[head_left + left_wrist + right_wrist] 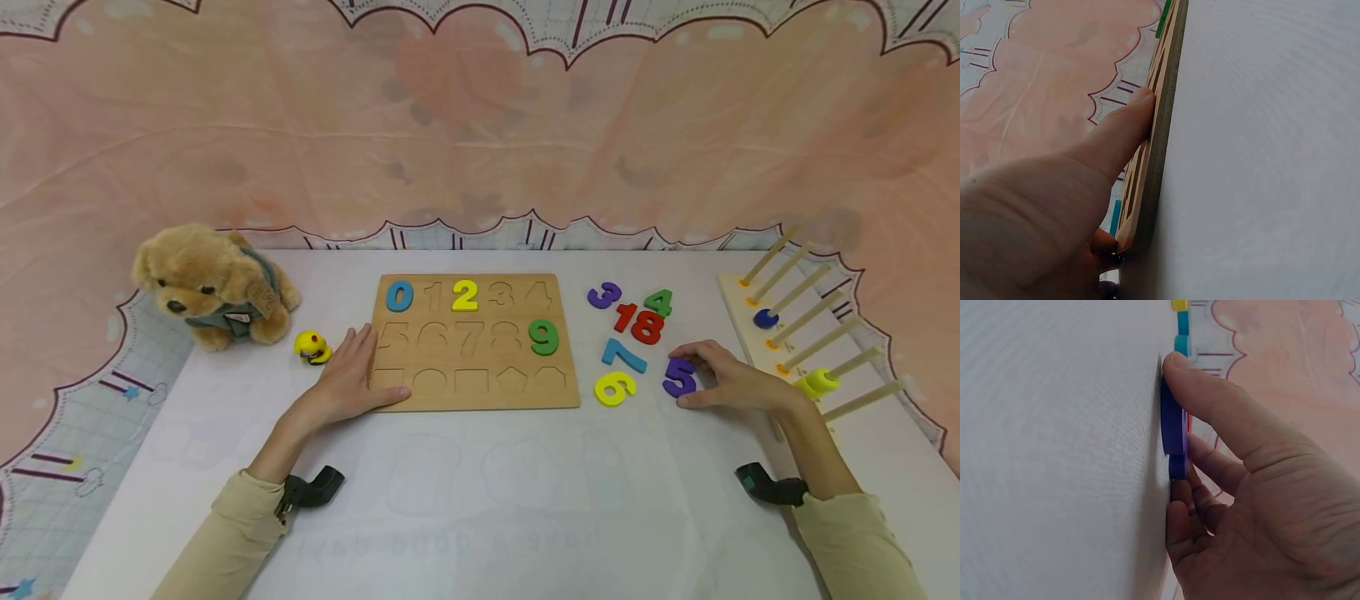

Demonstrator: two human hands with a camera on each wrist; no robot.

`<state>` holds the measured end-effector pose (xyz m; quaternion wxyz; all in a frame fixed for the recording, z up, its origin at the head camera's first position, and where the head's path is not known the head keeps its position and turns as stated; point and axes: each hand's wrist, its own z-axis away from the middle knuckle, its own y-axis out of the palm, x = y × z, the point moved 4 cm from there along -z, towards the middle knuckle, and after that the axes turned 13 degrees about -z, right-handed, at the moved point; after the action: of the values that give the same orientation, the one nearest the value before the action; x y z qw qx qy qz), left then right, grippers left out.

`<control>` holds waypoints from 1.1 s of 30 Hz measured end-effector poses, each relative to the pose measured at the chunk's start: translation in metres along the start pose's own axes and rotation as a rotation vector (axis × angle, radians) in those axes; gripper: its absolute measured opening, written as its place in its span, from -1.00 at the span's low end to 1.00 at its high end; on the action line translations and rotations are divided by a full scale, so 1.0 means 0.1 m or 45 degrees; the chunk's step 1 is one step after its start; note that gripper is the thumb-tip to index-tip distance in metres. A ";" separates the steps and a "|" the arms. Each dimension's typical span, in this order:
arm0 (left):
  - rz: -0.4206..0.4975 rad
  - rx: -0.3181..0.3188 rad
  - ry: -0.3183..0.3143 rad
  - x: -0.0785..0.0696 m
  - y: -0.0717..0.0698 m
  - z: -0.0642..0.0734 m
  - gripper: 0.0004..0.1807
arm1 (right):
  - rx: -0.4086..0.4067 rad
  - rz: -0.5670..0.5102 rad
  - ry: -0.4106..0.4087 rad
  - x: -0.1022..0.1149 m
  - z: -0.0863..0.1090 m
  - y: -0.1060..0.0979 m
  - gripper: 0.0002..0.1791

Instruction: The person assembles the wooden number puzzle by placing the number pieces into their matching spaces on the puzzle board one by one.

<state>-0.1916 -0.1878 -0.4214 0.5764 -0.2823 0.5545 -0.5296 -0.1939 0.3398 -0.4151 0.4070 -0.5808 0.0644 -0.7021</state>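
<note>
A wooden number board (450, 400) lies on the table with a blue 0 (400, 296), a yellow 2 (465, 295) and a green 9 (543, 337) in its recesses. My left hand (348, 379) rests at the board's left edge, its fingers extended and its thumb on the lower left corner. In the left wrist view, the thumb (1138, 103) touches the board's edge. To the right of the loose numbers, my right hand (738, 379) pinches a purple 5 (678, 377) between thumb and fingers. The right wrist view shows the purple 5 (1173, 425) edge-on at the table surface.
Loose numbers lie right of the board: a purple 3 (604, 295), green 4 (658, 302), red 1 (626, 317), red 8 (647, 327), blue 7 (624, 356) and yellow 6 (615, 388). A pegged rack (738, 312) stands at right; a plush dog (217, 283) and yellow duck (312, 347) at left.
</note>
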 end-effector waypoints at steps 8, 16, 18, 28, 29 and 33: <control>-0.006 0.001 0.000 0.00 0.00 0.00 0.30 | 0.007 -0.021 0.000 0.01 0.00 0.00 -0.22; -0.012 -0.004 0.000 0.02 0.01 -0.01 0.31 | -0.040 0.000 0.043 0.05 0.01 -0.01 -0.20; -0.009 -0.004 0.002 0.02 0.01 -0.01 0.31 | -0.066 0.020 0.048 0.07 0.00 -0.02 -0.20; -0.006 -0.015 0.010 0.00 0.01 0.00 0.30 | -0.096 -0.048 0.060 0.13 0.04 -0.06 -0.20; -0.005 -0.015 0.010 0.00 0.01 0.00 0.30 | -0.095 -0.052 0.054 0.14 0.05 -0.06 -0.20; -0.005 -0.015 0.009 0.00 0.02 0.00 0.30 | -0.108 -0.059 0.025 0.17 0.06 -0.08 -0.21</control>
<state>-0.1913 -0.1876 -0.4229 0.5718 -0.2848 0.5591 -0.5285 -0.1927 0.3358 -0.3960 0.3649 -0.5919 0.0847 -0.7136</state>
